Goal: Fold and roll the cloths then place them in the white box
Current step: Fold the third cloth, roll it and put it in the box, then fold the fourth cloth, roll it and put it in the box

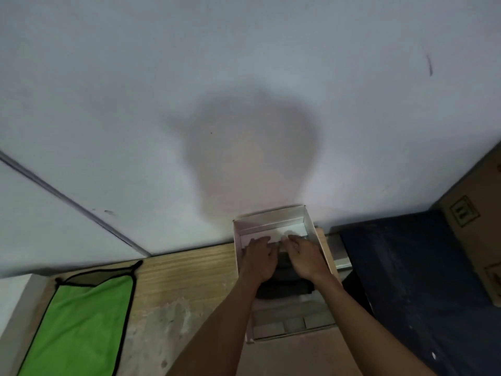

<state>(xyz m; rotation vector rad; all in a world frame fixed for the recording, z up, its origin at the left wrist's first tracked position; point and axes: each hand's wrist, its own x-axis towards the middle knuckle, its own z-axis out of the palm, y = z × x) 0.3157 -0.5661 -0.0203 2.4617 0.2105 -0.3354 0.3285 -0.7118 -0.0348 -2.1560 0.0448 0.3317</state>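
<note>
The white box (271, 221) stands open on the wooden table, against the wall. Both my hands reach into it side by side. My left hand (259, 260) and my right hand (306, 257) press palm-down on a dark rolled cloth (284, 287) lying across the box, with fingers spread toward the far end. The hands cover most of the roll. A green cloth (81, 321) with black trim lies flat on the table at the lower left, far from both hands.
The wooden table (184, 278) runs between the green cloth and the box. A dark blue surface (406, 267) lies right of the box, with a cardboard carton (477, 226) behind it. A pale wall fills the upper view.
</note>
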